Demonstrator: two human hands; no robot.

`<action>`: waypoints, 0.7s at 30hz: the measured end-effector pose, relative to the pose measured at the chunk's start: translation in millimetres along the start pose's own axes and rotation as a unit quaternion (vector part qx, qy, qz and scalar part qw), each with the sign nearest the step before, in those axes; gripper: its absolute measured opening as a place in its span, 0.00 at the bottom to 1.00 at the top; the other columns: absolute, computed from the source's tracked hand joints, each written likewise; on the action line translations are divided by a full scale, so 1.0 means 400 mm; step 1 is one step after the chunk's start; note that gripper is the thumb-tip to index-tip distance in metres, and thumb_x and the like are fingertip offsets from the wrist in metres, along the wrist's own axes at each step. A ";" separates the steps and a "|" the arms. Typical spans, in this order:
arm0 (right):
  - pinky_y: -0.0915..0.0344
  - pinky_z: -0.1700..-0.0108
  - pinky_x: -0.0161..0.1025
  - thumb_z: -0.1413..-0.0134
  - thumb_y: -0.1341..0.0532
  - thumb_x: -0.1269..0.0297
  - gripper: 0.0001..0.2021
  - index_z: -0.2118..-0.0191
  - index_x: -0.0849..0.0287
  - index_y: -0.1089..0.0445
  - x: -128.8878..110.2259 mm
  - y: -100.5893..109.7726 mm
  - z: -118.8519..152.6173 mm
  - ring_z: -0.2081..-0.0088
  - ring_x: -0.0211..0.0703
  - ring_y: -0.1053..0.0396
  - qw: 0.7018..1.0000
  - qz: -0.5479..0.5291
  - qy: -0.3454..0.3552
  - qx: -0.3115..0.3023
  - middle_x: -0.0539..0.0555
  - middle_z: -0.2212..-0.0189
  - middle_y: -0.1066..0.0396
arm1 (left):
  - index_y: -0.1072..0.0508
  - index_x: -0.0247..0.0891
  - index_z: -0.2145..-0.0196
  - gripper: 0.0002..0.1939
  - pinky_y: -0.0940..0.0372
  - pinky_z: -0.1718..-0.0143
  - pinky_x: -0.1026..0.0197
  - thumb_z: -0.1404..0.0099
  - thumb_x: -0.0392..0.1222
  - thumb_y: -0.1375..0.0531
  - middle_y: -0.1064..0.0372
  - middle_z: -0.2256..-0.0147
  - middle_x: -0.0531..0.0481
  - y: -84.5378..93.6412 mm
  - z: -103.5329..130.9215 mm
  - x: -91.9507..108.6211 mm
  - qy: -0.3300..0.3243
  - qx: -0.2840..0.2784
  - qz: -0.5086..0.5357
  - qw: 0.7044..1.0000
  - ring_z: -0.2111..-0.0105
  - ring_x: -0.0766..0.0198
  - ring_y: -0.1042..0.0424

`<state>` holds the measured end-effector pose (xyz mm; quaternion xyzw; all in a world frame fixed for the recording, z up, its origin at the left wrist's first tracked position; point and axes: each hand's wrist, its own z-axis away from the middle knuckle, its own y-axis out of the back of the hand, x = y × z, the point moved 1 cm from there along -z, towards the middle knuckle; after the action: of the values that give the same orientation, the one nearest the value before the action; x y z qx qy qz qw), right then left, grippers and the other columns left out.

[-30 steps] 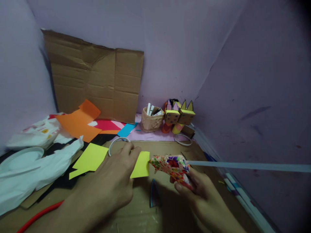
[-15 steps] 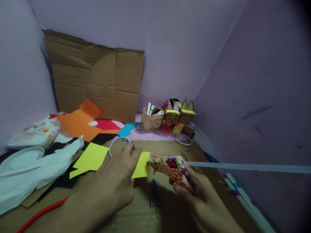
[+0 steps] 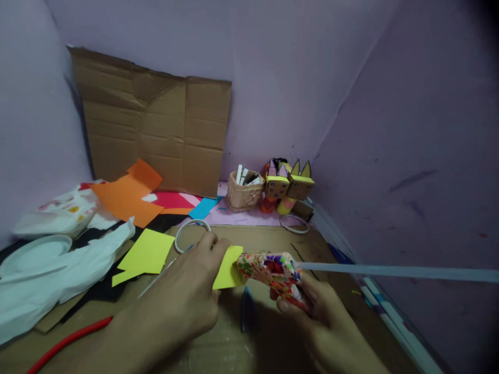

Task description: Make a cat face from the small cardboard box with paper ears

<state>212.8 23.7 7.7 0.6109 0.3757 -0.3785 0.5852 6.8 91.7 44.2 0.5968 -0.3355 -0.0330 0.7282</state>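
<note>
The left hand (image 3: pixel 191 291) is bent over a piece of yellow paper (image 3: pixel 228 270), fingers close together and apparently pinching it; their tips are hidden, so how firmly cannot be told. The paper sticks out past them, tilted, above the cardboard (image 3: pixel 222 358) and between the two hands. The right hand (image 3: pixel 327 311) is wrapped round the handle of a flower-patterned glue gun (image 3: pixel 268 272), its nose right at the paper's right edge; whether the two touch cannot be told. How hard the fingers press the trigger is also unclear.

The main risk seems to be a burn: if the gun is hot, a small slip to the left could bring its nose onto the left fingers. The paper looks thin, so a push from the nose could bend it or smear any glue, though none can be made out. Drips could land on the dark pointed piece (image 3: pixel 248 311) lying below. The long glue stick (image 3: pixel 390 270) juts far out behind the gun, and a knock on it could swing the nose aside. The left forearm lies against the red cord (image 3: pixel 74 337), which could snag if the arm pulls back.
</note>
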 end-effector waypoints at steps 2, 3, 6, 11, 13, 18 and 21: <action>0.33 0.65 0.39 0.50 0.39 0.64 0.10 0.63 0.59 0.23 0.000 0.001 0.002 0.69 0.47 0.28 1.000 0.006 -0.004 0.004 0.54 0.71 0.24 | 0.34 0.44 0.53 0.25 0.37 0.49 0.49 0.49 0.29 0.41 0.38 0.50 0.45 -0.002 0.001 -0.003 -0.003 0.002 0.005 1.000 0.52 0.50 0.31; 0.33 0.65 0.38 0.50 0.39 0.64 0.09 0.64 0.59 0.23 0.000 0.001 0.003 0.69 0.47 0.28 1.000 0.006 -0.006 0.009 0.54 0.71 0.23 | 0.34 0.44 0.53 0.24 0.37 0.49 0.48 0.49 0.29 0.42 0.38 0.51 0.45 -0.003 0.001 -0.004 -0.006 0.003 0.007 1.000 0.52 0.50 0.31; 0.33 0.65 0.38 0.50 0.38 0.64 0.10 0.63 0.59 0.23 -0.002 0.002 0.006 0.69 0.48 0.28 1.000 0.009 -0.007 0.028 0.54 0.72 0.23 | 0.33 0.44 0.55 0.24 0.37 0.48 0.47 0.49 0.29 0.41 0.38 0.51 0.45 -0.003 0.000 -0.004 -0.010 0.003 0.009 1.000 0.51 0.50 0.32; 0.34 0.65 0.39 0.50 0.40 0.66 0.12 0.59 0.58 0.23 0.008 0.009 0.004 0.67 0.48 0.28 0.999 0.037 -0.004 0.006 0.54 0.70 0.24 | 0.33 0.43 0.53 0.23 0.36 0.50 0.48 0.48 0.31 0.41 0.38 0.51 0.44 0.002 -0.001 -0.001 -0.005 0.001 0.012 1.000 0.52 0.50 0.32; 0.35 0.65 0.39 0.49 0.41 0.66 0.12 0.59 0.59 0.24 0.012 0.013 0.001 0.68 0.48 0.29 0.999 0.037 -0.002 -0.014 0.54 0.70 0.24 | 0.32 0.44 0.53 0.22 0.36 0.51 0.49 0.47 0.33 0.40 0.37 0.51 0.44 0.004 0.000 -0.004 -0.001 0.003 0.012 1.000 0.52 0.49 0.31; 0.35 0.67 0.37 0.49 0.40 0.67 0.14 0.57 0.61 0.24 0.015 0.023 -0.005 0.70 0.46 0.29 1.000 0.013 -0.002 -0.005 0.54 0.71 0.25 | 0.33 0.45 0.51 0.23 0.36 0.52 0.49 0.46 0.35 0.40 0.35 0.51 0.45 0.002 0.002 -0.025 0.004 0.019 0.010 1.000 0.52 0.49 0.32; 0.33 0.67 0.38 0.50 0.39 0.67 0.13 0.59 0.62 0.24 0.017 0.031 -0.010 0.69 0.47 0.28 1.000 -0.011 -0.010 0.007 0.54 0.72 0.24 | 0.34 0.45 0.51 0.23 0.36 0.52 0.49 0.46 0.35 0.40 0.35 0.50 0.45 -0.008 0.002 -0.041 0.000 0.025 0.000 1.000 0.51 0.50 0.33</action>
<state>227.0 27.4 6.9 0.6072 0.3743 -0.3938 0.5798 -5.1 97.6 33.8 0.6147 -0.3366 -0.0245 0.7129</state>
